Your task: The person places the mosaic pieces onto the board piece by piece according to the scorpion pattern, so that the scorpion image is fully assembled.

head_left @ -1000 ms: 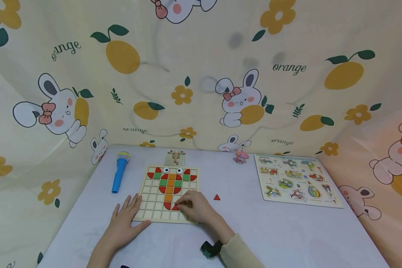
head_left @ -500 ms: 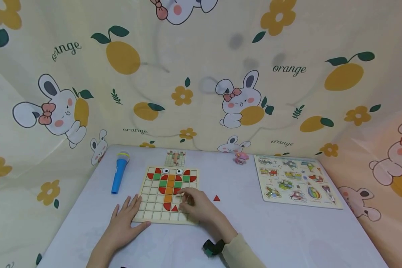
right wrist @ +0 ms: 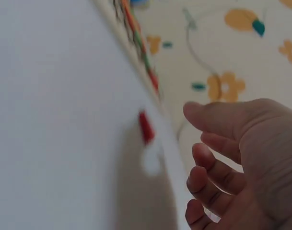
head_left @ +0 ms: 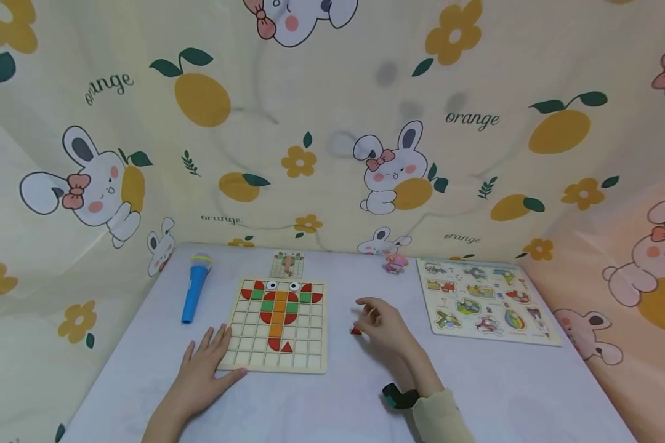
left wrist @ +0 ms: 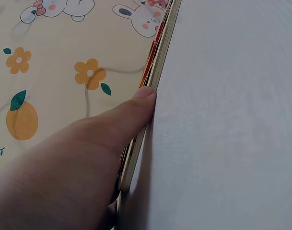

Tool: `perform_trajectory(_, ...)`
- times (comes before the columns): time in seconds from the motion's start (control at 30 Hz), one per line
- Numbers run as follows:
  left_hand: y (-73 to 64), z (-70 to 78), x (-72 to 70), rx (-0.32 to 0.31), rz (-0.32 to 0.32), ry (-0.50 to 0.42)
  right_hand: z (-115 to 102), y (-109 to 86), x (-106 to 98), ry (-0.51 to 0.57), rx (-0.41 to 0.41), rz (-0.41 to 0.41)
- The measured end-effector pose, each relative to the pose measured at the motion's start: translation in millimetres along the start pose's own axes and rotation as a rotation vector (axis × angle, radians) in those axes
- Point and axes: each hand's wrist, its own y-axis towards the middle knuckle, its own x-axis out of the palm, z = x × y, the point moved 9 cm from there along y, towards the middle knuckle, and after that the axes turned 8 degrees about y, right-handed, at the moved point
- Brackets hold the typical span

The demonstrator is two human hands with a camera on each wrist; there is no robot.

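Observation:
A wooden grid board (head_left: pixel 302 360) lies on the table with red, green and orange pieces and two round eye pieces set in its squares. My left hand (head_left: pixel 202 369) rests at its left front corner, fingers spread, the thumb (left wrist: pixel 136 108) against the front edge. Low on the board, a red triangle piece (head_left: pixel 287 347) sits beside a rounded red piece (head_left: pixel 274 344). My right hand (head_left: pixel 386 329), with bent fingers and nothing between them, is over the table right of the board. Another red triangle (head_left: pixel 356 331) lies just below its fingertips, partly covered by the hand.
A pattern card (head_left: pixel 287 264) lies behind the board. To the left is a blue toy microphone (head_left: pixel 195 292). A small pink figurine (head_left: pixel 396 263) stands at the back, and a picture puzzle board (head_left: pixel 490 301) lies at the right. A printed cloth (head_left: pixel 321 92) encloses the table.
My right hand has left the red triangle piece on the board and moved right, to the loose red triangle. My left hand has kept its place. The head view has shifted slightly.

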Motion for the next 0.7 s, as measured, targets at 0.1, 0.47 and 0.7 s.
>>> perform_trajectory(0.1,-1.4,-0.1,0.3,-0.011,-0.015,-0.002,18.8,-7.4,-9.4,-0.001,0.035,-0.011)
perform_trajectory(0.47,-1.9,0.1,-0.7,-0.016,-0.018,-0.003,24.0,-22.3,0.6,-0.114,-0.001,-0.024)
perform_trajectory(0.7,-1.8,0.7,-0.4,-0.018,-0.026,-0.005,19.2,-23.3,5.9,-0.182,-0.05,-0.006)
